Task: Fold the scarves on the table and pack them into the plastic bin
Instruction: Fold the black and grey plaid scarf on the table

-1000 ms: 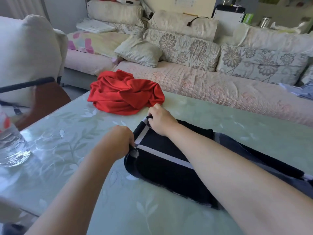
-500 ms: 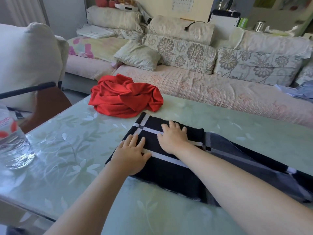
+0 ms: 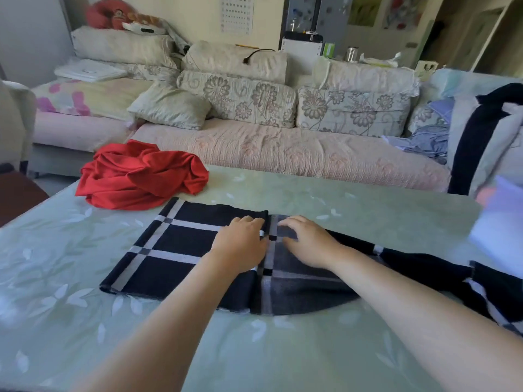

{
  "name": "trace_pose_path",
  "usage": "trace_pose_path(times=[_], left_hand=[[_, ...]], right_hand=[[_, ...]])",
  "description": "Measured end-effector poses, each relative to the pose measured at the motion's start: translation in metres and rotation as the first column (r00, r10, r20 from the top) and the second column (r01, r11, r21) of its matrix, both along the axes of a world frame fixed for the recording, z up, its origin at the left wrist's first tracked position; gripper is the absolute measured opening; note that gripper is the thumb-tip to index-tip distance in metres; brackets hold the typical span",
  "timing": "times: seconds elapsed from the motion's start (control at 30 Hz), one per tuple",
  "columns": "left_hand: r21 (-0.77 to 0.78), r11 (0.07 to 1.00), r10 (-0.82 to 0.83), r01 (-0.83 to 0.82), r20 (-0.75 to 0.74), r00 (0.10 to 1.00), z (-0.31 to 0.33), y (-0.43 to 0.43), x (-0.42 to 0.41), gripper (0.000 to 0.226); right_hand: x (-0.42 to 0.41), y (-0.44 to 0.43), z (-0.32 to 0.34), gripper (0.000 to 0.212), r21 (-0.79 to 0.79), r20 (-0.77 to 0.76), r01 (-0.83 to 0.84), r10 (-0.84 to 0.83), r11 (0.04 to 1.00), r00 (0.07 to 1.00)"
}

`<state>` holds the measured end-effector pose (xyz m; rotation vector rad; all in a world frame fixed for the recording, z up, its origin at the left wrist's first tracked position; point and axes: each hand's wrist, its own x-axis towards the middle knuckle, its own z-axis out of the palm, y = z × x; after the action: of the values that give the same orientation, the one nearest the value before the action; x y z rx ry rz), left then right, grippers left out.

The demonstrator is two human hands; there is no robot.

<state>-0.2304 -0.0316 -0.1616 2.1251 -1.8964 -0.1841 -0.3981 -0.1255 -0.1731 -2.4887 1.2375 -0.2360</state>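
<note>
Both hands lie palm down on the black checked scarf (image 3: 181, 250), which is spread mid-worktop toward the near edge. The left hand (image 3: 240, 246) rests with nearly straight fingers on the folded top layer. The right hand (image 3: 310, 243) rests with loosely bent fingers on the grey stretch just beside it. Neither grips anything.

The unfolded tail runs out of view toward the right edge. If the pressure eases, its weight could drag the layers askew. The fold's edges may also creep out of line, because the worktop (image 3: 283, 357) looks glossy and slick.

The red scarf (image 3: 141, 176) lies crumpled near the far left corner, not yet folded. A blurred pale shape (image 3: 498, 222) at the right edge may be the bin; I cannot tell.

The worktop is pale green with a leaf pattern. Beyond its far edge stands a sofa (image 3: 297, 157) with floral cushions (image 3: 240, 97).
</note>
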Motion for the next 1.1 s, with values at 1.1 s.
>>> trace_pose_path(times=[1.1], left_hand=[[-0.252, 0.966, -0.125, 0.052, -0.285, 0.95, -0.011, -0.187, -0.251, 0.017]], right_hand=[[-0.307, -0.079, 0.008, 0.018, -0.388, 0.352, 0.595, -0.484, 0.703, 0.801]])
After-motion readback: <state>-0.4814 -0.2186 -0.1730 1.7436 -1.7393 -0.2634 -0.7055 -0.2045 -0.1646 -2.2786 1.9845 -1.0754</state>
